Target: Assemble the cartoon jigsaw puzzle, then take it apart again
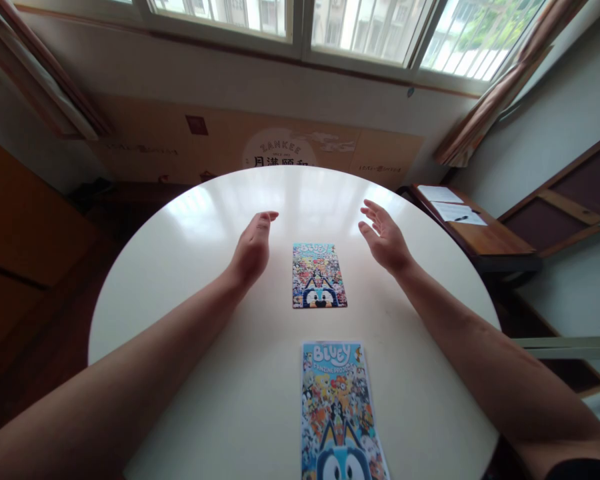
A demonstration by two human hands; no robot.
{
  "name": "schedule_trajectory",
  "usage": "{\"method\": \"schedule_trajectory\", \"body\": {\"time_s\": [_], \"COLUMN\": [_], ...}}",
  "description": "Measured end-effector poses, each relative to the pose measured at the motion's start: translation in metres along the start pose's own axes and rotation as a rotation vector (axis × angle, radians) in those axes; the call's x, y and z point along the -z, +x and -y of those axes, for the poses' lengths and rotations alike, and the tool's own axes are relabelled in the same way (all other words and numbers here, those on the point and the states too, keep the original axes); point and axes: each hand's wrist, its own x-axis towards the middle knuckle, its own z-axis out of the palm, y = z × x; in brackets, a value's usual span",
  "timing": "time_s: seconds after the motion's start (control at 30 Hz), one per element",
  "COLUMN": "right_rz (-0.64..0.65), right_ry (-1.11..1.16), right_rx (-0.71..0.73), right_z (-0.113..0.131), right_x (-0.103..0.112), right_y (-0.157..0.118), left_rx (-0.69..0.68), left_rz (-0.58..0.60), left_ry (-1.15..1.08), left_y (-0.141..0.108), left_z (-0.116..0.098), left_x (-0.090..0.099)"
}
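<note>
Left hand (254, 248) and right hand (389, 245) open, empty, flanking Bluey jigsaw (318, 275), seemingly complete; matching Bluey print (337, 400) nearer on white counter (150, 273).

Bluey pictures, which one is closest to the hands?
The far picture, roughly between the left hand and right hand; the other picture lies nearer the camera.

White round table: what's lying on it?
A smaller Bluey picture and, nearer the camera, a larger Bluey picture, cut off by the frame. The tabletop under both is covered; can't tell if anything's beneath.
</note>
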Motion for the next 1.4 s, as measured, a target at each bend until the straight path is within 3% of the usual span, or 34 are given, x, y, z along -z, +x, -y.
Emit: {"method": "schedule_trajectory", "body": {"time_s": [0.27, 0.33, 0.47, 0.53, 0.63, 0.73, 0.87, 0.97, 1.17, 1.4], "right_rz": [0.076, 0.198, 0.56, 0.648, 0.676, 0.707, 0.743, 0.729, 0.709, 0.735], "right_ry": [-0.086, -0.135, -0.197, -0.192, -0.175, -0.194, -0.146, -0.159, -0.208, -0.226], "right_rx": [0.123, 0.176, 0.323, 0.38, 0.413, 0.436, 0.477, 0.501, 0.507, 0.548], "right_z": [0.015, 0.023, 0.034, 0.038, 0.043, 0.048, 0.051, 0.05, 0.046, 0.049], "right_x": [0.006, 0.007, 0.009, 0.008, 0.008, 0.008, 0.008, 0.006, 0.004, 0.005], "right_y": [-0.001, -0.004, -0.01, -0.012, -0.014, -0.013, -0.012, -0.013, -0.014, -0.015], "left_rx": [0.107, 0.117, 0.127, 0.125, 0.103, 0.046, -0.064, -0.141, -0.186, -0.1], "left_rz": [-0.116, -0.133, -0.148, -0.148, -0.132, -0.016, 0.267, 0.409, 0.453, 0.509], "left_ry": [-0.05, -0.054, -0.042, -0.036, -0.012, 0.108, 0.408, 0.556, 0.638, 0.758], "left_y": [0.003, 0.005, 0.007, 0.007, 0.006, 0.002, -0.008, -0.014, -0.016, -0.018], "left_z": [0.004, 0.007, 0.009, 0.009, 0.006, 0.003, -0.004, -0.009, -0.006, -0.011], "left_x": [0.003, 0.003, 0.003, 0.003, 0.004, 0.004, 0.0, -0.004, -0.005, -0.006]}}
